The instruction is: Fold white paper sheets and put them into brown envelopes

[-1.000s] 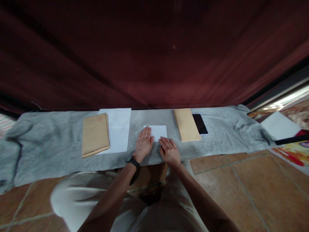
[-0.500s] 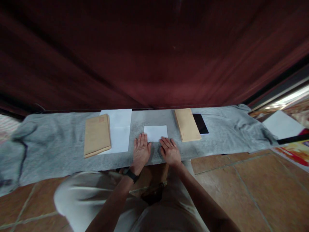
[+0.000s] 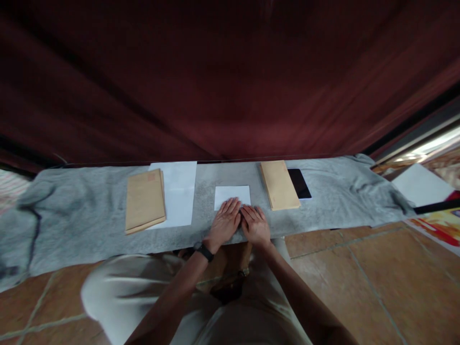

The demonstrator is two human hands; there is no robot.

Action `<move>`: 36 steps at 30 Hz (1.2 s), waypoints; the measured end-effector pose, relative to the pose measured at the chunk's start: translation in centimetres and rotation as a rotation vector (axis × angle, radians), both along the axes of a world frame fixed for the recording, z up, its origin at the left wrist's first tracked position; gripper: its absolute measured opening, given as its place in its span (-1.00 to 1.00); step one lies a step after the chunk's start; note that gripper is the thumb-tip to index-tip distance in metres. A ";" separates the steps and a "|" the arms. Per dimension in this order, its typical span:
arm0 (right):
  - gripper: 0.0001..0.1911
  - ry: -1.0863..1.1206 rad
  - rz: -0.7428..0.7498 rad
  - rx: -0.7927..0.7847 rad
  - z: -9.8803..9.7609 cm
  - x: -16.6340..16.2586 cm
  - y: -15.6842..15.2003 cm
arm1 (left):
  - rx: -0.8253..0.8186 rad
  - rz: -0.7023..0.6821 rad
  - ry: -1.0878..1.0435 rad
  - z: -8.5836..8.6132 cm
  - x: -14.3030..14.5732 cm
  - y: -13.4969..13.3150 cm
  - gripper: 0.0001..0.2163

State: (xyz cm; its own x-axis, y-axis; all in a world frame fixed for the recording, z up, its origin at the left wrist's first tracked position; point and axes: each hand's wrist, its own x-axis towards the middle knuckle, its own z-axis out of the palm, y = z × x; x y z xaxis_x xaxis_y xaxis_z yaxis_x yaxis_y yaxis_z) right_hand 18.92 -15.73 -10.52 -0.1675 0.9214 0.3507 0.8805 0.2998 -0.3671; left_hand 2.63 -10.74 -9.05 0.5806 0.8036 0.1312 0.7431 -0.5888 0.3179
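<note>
A small white paper (image 3: 230,192), apparently folded, lies flat on the grey cloth in front of me. My left hand (image 3: 225,221) rests palm down with its fingertips on the paper's near edge, fingers stretched out. Close beside it, my right hand (image 3: 256,224) lies flat too, its fingertips at the paper's near right corner. The two hands almost touch. To the left, brown envelopes (image 3: 144,199) partly cover larger white sheets (image 3: 179,194). On the right is a stack of brown envelopes (image 3: 280,186).
A dark-screened phone or tablet (image 3: 300,184) sits partly under the right envelope stack. The grey cloth (image 3: 82,211) covers a long narrow surface, with a dark red curtain (image 3: 230,96) behind it. Tiled floor (image 3: 345,278) shows below, and a white sheet-like object (image 3: 420,186) stands at far right.
My left hand has slid right along the paper's near edge, from its left corner to beside my right hand. The right hand has barely moved.
</note>
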 end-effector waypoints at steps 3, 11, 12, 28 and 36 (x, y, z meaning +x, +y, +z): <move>-0.57 0.004 -0.001 0.019 -0.3 0.1 -0.1 | -0.052 -0.072 0.021 0.4 0.7 1.4 -0.53; -0.65 -0.003 -0.019 0.029 -0.3 0.0 0.0 | -0.081 -0.101 0.033 0.5 3.4 4.0 -0.53; -0.66 -0.005 -0.018 0.028 -0.3 0.0 0.1 | -0.077 -0.085 0.028 0.5 3.6 4.1 -0.53; -0.54 0.016 0.003 -0.014 0.0 0.2 0.0 | 0.017 0.167 0.031 0.1 0.0 2.4 -0.50; -0.54 0.031 -0.011 -0.006 0.0 0.1 -0.1 | -0.110 0.403 -0.190 -0.6 -3.0 1.3 -0.53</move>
State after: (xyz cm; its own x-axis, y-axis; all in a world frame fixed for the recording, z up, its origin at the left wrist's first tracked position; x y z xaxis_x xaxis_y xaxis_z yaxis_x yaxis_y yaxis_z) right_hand 19.02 -15.87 -10.54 -0.1470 0.9251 0.3502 0.8720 0.2883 -0.3956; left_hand -0.34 -9.48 -9.69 0.1927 0.9755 0.1064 0.8285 -0.2199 0.5150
